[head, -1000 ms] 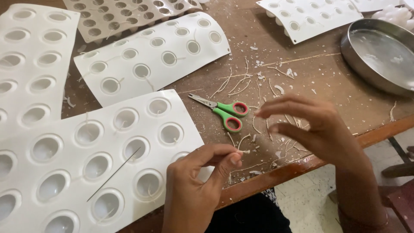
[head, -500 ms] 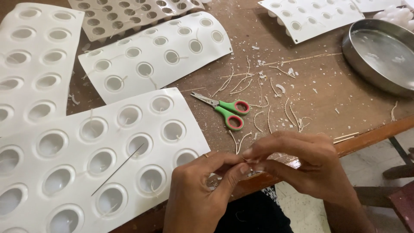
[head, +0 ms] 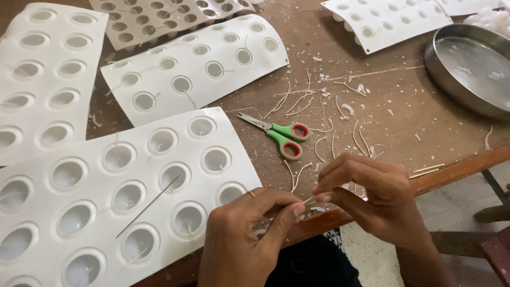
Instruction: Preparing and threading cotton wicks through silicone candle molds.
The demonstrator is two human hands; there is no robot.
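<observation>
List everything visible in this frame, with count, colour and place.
Moulds: five sheets with round cavities, four white and one beige, left and top of the table.
Needle: one, thin metal, lying on the nearest mould.
Scissors: one pair, green handles with red inner rings, centre.
Wick pieces: many, off-white, scattered right of centre.
Metal pan: one, silver, round, upper right.
Table: one, brown wood, strewn with white flakes.
Left hand: pinching a short wick at the near edge.
Right hand: fingertips meeting the same wick.
</observation>
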